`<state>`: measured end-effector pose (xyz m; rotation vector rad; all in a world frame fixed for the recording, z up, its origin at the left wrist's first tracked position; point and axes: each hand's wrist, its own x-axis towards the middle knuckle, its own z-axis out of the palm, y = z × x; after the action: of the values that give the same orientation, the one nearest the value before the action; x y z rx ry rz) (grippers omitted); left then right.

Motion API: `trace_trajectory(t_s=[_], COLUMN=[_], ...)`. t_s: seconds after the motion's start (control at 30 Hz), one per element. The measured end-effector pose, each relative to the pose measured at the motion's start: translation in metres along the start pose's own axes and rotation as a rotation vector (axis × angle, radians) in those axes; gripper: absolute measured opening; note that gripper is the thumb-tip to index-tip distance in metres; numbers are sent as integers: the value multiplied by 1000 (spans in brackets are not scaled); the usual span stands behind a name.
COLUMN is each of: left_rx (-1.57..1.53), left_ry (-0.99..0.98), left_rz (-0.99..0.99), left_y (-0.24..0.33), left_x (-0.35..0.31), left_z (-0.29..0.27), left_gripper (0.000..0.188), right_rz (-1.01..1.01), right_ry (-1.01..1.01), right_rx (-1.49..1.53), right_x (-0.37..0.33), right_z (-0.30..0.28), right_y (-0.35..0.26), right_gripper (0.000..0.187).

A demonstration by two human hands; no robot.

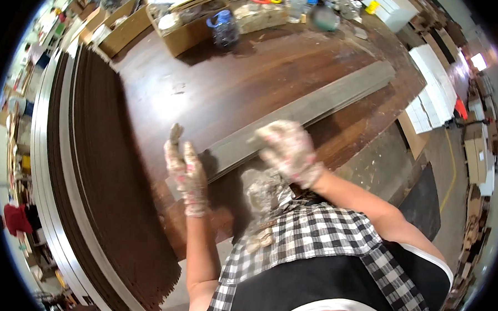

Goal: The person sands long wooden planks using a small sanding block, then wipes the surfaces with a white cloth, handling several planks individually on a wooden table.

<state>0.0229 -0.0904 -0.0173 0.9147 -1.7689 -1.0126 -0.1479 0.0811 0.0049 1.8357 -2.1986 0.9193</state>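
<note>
A long stack of flat grey strips (332, 99) lies slantwise across the brown tabletop (207, 92), from near my left hand up to the far right. My left hand (187, 172), in a stained, patterned work glove, is beside the strips' near end. Its fingers are stretched out and apart, with nothing seen in them. Over the near edge of the strips hovers my right hand (287, 150), gloved alike. Motion smears its fingers, and I cannot tell whether it touches the strips. A crumpled, stained bundle (264, 192) is below it, against my checked apron.
A tall row of dark brown, rough-ended boards (115, 166) with grey strips stands along the left. Cardboard boxes (187, 35), a blue-capped dark container (225, 32) and a clear bottle (296, 6) line the far edge. White stacked panels (429, 94) stand at the right.
</note>
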Motion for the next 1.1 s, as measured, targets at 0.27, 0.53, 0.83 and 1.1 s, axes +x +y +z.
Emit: trace_trajectory(t_s=[0.27,0.53,0.83,1.1], left_rx=[184,273,152,562], left_ry=[-140,-103,-16,-405], left_rz=[145,93,-140,491], left_y=[0,19,-24,88], left_x=[-24,-24,-27,-96], left_z=[70,75,49,127], left_gripper=[48,41,39,36], right_rz=[276,87,488,546], right_ry=[240,145,355,538], right_rx=[-430,-81,-346,-115], right_x=[-44,-35,-81,-58], right_z=[-58,-42,-209,-252], right_y=[133,113,399,434], right_gripper=[29,43,37,32])
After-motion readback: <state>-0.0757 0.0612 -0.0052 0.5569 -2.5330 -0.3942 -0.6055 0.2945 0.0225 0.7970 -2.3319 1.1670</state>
